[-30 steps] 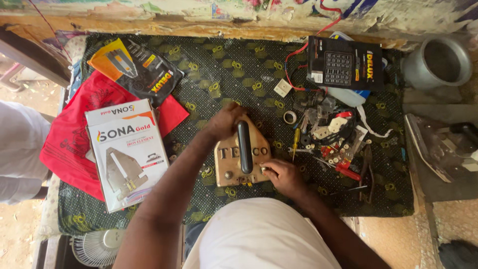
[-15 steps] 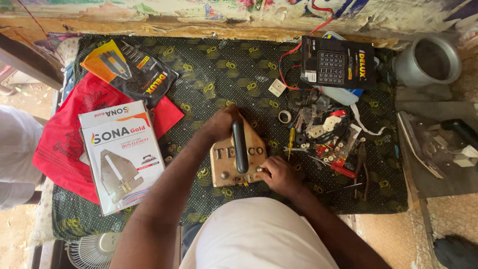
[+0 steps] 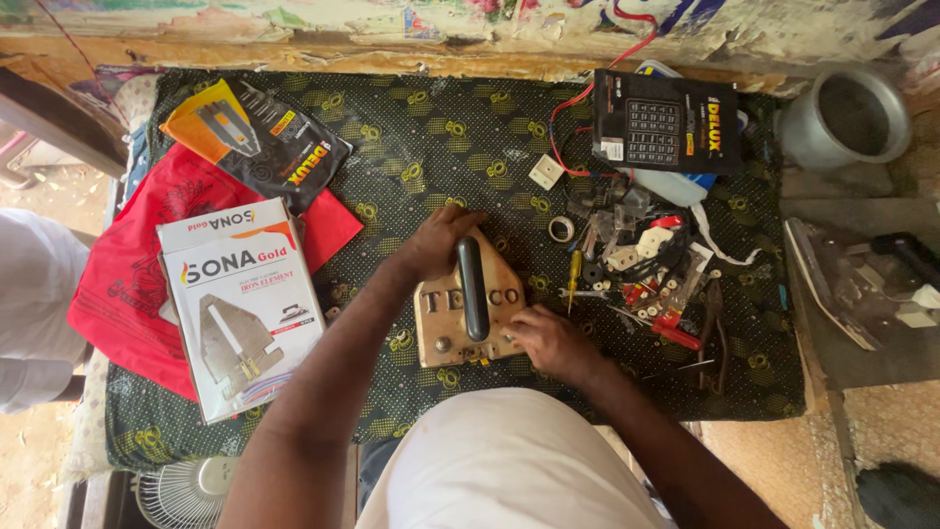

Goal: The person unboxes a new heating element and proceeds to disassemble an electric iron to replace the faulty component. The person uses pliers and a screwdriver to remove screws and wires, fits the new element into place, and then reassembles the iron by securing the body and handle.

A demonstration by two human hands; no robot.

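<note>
Hands barely shifted since a second ago: left hand curled over the pointed front of the brass-coloured iron, same as before, right hand now pressed closer against the rear right corner, fingers bunched there, pinch or plain press impossible to tell. Iron flat on the patterned cloth of the counter, between both hands, black handle up; yellow screwdriver untouched just beyond the right hand, so more bracing and fingertip work at the rear fittings than tool work, apparently.
</note>
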